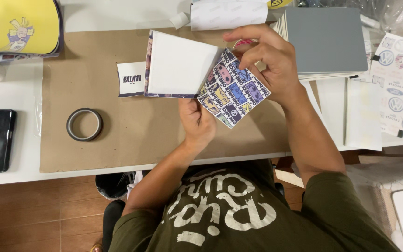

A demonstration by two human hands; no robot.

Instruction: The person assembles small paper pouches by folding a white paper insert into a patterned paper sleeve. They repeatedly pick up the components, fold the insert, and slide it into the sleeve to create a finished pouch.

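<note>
Over the brown paper sheet [117,140] on the tabletop [15,179], the left hand [197,122] and right hand [269,60], fingers clamped, hold a half-folded cartoon-printed sheet [234,91], its white backing [178,63] still exposed.

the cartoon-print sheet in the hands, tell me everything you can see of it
The cartoon-print sheet looks like thin glossy paper or sticker film, covered in small colourful comic faces. One part is turned over, showing a plain white back. It is held tilted just above the brown paper mat. The right hand pinches its upper edge and the left hand supports it from below.
</note>
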